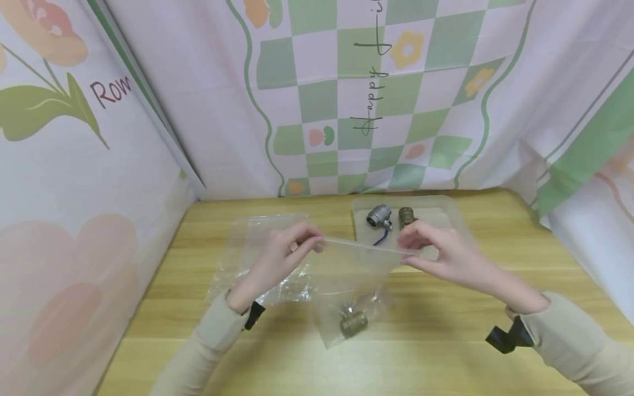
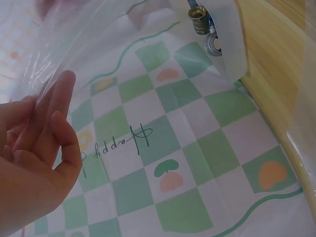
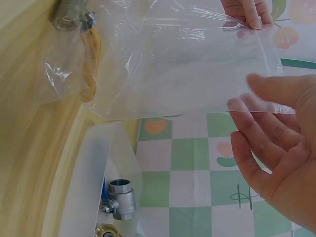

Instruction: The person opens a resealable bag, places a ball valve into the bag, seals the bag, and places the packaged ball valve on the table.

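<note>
A clear zip-top plastic bag [image 1: 346, 269] hangs upright between the two hands, its top edge stretched from one to the other. Low inside it sits a brass ball valve [image 1: 354, 324], whose orange handle [image 3: 90, 64] shows in the right wrist view. My left hand [image 1: 289, 250] pinches the left end of the top edge between thumb and fingers. At the right end, my right hand [image 1: 443, 254] holds the edge, with its thumb on one side and its fingers [image 3: 256, 136] behind the film in the right wrist view.
Behind the right hand stands a translucent plastic tray [image 1: 458, 220]. In it lie a silver ball valve [image 1: 379, 215] with a blue handle and a brass valve [image 1: 406, 216]. More clear plastic bags [image 1: 238, 253] lie flat on the wooden table [image 1: 446, 352] at the left. Printed curtains [image 1: 317, 99] enclose the table.
</note>
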Action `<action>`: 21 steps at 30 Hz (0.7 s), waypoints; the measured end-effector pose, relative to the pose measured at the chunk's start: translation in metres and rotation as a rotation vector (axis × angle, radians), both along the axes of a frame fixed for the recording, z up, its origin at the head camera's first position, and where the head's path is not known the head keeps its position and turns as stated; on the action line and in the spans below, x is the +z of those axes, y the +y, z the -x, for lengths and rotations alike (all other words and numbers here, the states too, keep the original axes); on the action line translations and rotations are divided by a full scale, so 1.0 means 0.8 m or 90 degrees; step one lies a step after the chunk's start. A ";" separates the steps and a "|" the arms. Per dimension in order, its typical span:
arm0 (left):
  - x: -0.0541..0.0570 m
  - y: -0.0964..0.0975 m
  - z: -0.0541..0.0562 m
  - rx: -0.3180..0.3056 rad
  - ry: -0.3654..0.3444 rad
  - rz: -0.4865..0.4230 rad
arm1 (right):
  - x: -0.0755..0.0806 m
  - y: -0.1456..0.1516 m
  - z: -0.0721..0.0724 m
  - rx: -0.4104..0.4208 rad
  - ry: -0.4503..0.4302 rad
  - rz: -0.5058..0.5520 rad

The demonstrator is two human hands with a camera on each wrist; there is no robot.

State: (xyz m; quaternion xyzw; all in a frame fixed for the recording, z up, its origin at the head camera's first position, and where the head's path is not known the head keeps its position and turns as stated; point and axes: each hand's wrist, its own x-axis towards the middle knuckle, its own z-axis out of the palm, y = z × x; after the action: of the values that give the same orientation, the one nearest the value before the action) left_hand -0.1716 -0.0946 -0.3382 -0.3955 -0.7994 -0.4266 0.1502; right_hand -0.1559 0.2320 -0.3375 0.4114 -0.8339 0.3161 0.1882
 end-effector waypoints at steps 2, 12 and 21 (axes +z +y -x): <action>0.000 0.001 0.000 -0.006 0.001 0.000 | -0.002 0.000 0.001 0.009 0.018 -0.005; -0.005 0.007 0.001 -0.057 0.000 0.000 | 0.001 0.000 0.001 -0.004 0.035 0.062; -0.001 0.014 0.000 -0.074 -0.023 -0.013 | -0.006 0.002 -0.004 0.035 -0.080 0.112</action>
State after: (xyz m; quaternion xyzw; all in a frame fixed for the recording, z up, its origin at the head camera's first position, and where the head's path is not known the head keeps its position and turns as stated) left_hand -0.1718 -0.0834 -0.3390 -0.4322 -0.7731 -0.4499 0.1146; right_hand -0.1525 0.2338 -0.3426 0.3953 -0.8017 0.4180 0.1621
